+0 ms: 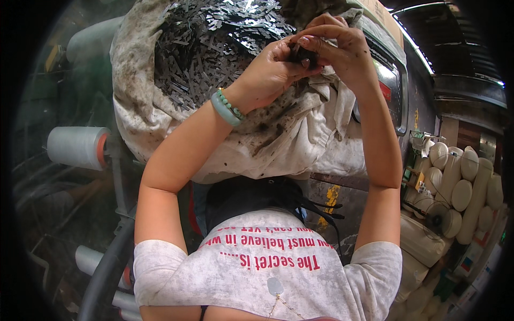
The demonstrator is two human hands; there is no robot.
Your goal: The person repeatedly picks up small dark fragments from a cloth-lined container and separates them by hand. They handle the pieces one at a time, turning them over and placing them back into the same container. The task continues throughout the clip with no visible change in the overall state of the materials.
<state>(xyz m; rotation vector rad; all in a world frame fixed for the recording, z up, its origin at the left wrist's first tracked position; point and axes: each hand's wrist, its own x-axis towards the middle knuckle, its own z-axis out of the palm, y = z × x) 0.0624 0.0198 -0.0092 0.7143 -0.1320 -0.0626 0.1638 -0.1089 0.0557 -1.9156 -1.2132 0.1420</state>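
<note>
My left hand (271, 70), with a jade bangle and a green bead bracelet at the wrist, grips a dark, grimy bundle (299, 55). Fingers hide much of the bundle, so I cannot tell exactly what it is. From the right side, my right hand (347, 50) closes its thumb and fingers on the same bundle. Both hands are above the right edge of a heap of small flat metal pieces (196, 60). Beneath the heap, a cream cloth (225, 154) is stained with dark grease, most heavily below my hands.
Thread cones (74, 147) stand at the left, near a dark curved tube (108, 269). A dark-framed metal case (395, 92) is beyond my right forearm. Pale fabric rolls (461, 192) are stacked at the far right, with a fan (439, 220) in front.
</note>
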